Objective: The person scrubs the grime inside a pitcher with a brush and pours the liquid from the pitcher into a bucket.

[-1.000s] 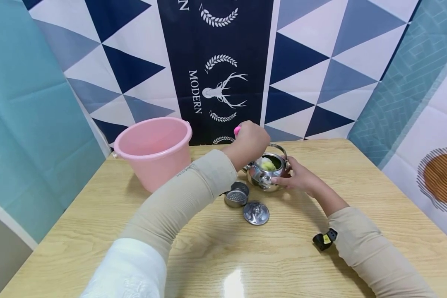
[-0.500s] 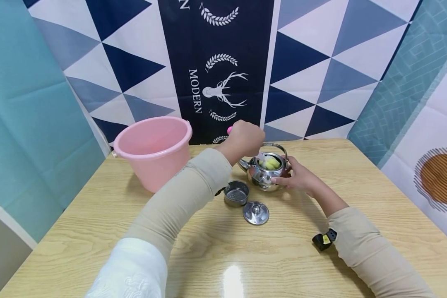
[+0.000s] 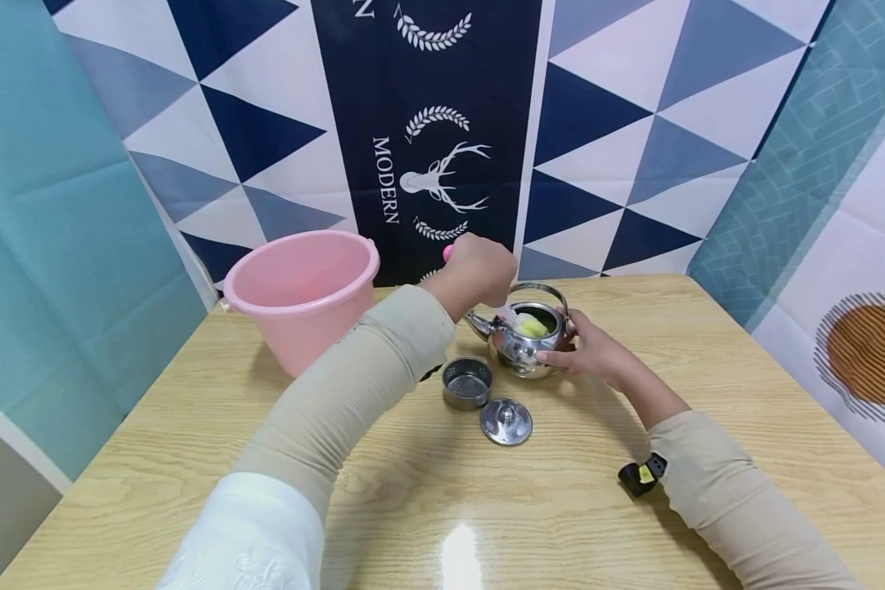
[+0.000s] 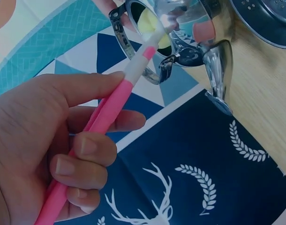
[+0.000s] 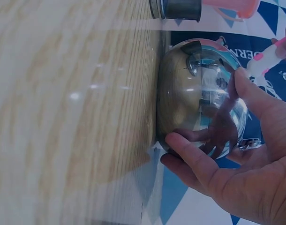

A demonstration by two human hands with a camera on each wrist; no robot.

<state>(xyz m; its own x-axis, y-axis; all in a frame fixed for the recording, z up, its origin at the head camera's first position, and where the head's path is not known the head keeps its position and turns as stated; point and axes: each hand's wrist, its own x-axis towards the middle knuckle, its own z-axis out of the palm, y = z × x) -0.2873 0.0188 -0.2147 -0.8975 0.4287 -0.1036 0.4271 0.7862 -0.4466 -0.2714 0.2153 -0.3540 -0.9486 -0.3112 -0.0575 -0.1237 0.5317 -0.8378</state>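
In the head view a shiny steel teapot [image 3: 515,352] stands lidless on the wooden table, its hoop handle raised and its spout toward the left. My left hand [image 3: 479,270] grips a cleaning brush by its pink handle [image 4: 108,110], fingers curled round it and thumb along the top. The brush's pale yellow head [image 3: 533,328] is inside the teapot's mouth, its lower part hidden by the wall. My right hand [image 3: 586,348] holds the teapot's right side, thumb and fingers spread round the body [image 5: 194,98].
A round perforated steel strainer [image 3: 466,383] and the teapot lid [image 3: 506,421] sit in front of the teapot. A pink bucket [image 3: 302,328] stands at the back left. Patterned cloth [image 3: 605,164] hangs behind the table [image 3: 560,508].
My left hand has shifted a little to the left in the head view, and the brush head has moved about inside the teapot. The right hand and the teapot stay in place.
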